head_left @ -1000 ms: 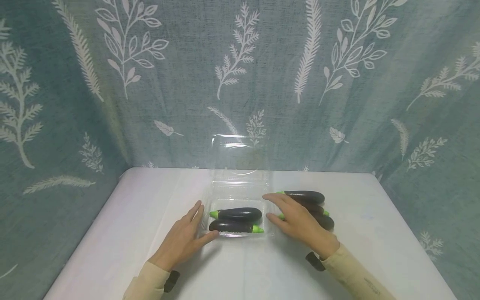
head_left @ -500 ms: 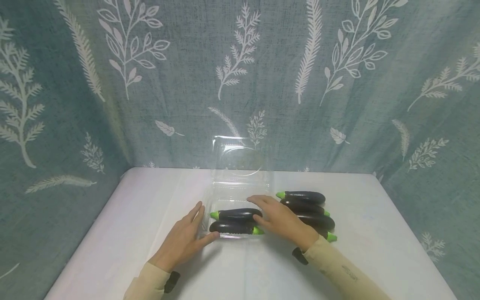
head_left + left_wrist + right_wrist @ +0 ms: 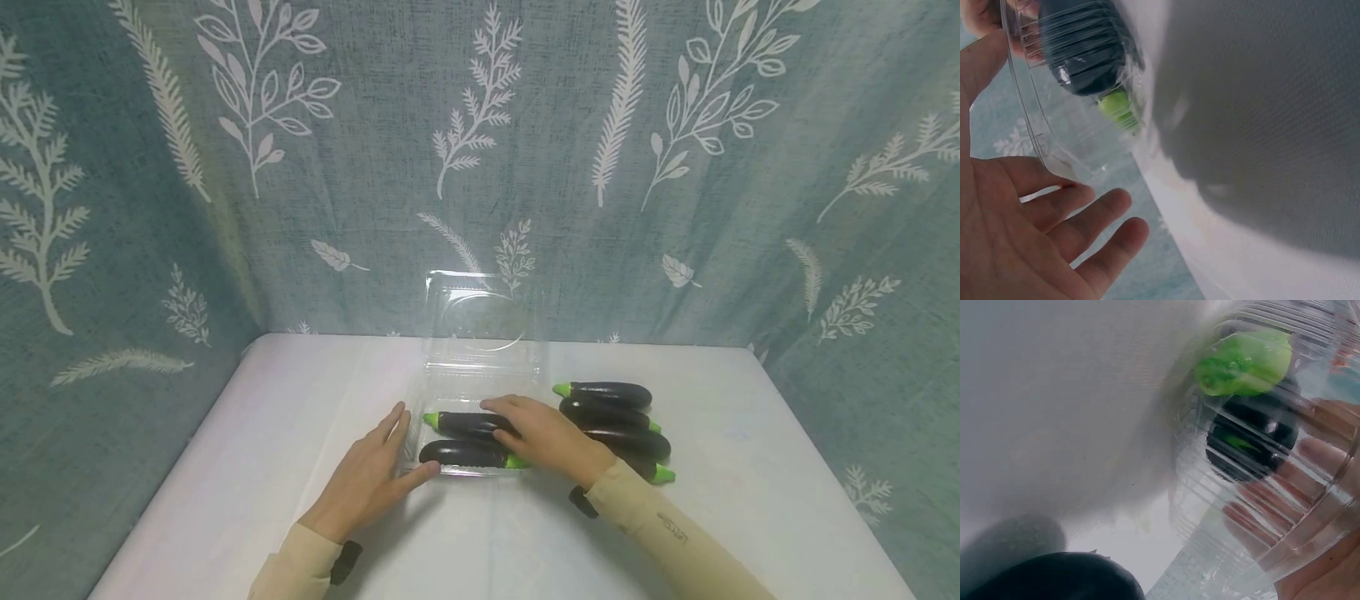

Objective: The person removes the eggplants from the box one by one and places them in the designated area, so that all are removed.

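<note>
- Inside clear container (image 3: 477, 472), rear eggplant (image 3: 465, 425) is lying w/ long axis approx. left-right, green cap pointing left, rounded right end partly hidden under RH (image 3: 551, 435).
- Just in front, front eggplant (image 3: 461, 453) is lying approx. parallel, cap reversed, i.e. pointing right.
- Key relation: RH is being the nearer hand to the rounded end; rear eggplant is extending leftward from it, body sitting btwn thumb (near side) and fingertips (far side). Judgement: any squeeze from RH would be acting across the width, not along the axis.
- RH fingers: thumb and fingers are standing apart, spanning rear eggplant. Right wrist view is showing fingers thru ribbed wall, beside a dark body. Contact likely; firm grip vs. light press, can't tell.
- LH (image 3: 365, 479): fingers are lying straight and spread along left wall, thumb at front-left rim; holding no eggplant. Prob. steadying container (judgement).
- Lid (image 3: 483, 321) is standing raised behind base, curtain (image 3: 375, 167) showing thru.
- On tabletop (image 3: 315, 400), four loose eggplants (image 3: 626, 437) are lying to right of container, side by side front to back; nearer ones partly hidden by RH/sleeve.
</note>
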`<state>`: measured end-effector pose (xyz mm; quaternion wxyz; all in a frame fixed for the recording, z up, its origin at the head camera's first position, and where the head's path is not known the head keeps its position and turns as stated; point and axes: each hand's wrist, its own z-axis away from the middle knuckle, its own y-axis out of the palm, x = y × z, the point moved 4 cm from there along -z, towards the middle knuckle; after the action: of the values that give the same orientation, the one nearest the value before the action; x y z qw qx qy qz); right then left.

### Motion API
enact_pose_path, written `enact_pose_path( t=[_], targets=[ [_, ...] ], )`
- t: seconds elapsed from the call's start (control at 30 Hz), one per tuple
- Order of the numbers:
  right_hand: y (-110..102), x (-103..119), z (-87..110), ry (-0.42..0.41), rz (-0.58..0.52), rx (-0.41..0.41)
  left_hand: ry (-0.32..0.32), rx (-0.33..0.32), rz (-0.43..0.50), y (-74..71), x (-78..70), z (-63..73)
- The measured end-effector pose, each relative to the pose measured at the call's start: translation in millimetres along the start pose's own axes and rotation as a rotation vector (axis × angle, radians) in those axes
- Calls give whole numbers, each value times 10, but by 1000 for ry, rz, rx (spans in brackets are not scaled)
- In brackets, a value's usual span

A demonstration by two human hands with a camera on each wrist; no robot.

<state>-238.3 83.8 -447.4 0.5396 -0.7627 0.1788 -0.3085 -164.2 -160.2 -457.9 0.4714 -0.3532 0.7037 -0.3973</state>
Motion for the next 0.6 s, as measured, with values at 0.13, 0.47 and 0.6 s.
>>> enact_pose_path(
  t=[0.13,0.47,0.6],
  targets=[
    [9,12,-23,-11,7,16,-1,5,-1,0,-5,1],
    [-3,30,-29,-9,-23,42,-1,11,5,-21,-22,2],
    [-7,33,-33,-18,-35,35,-1,8,3,-21,-21,-1]
  ],
)
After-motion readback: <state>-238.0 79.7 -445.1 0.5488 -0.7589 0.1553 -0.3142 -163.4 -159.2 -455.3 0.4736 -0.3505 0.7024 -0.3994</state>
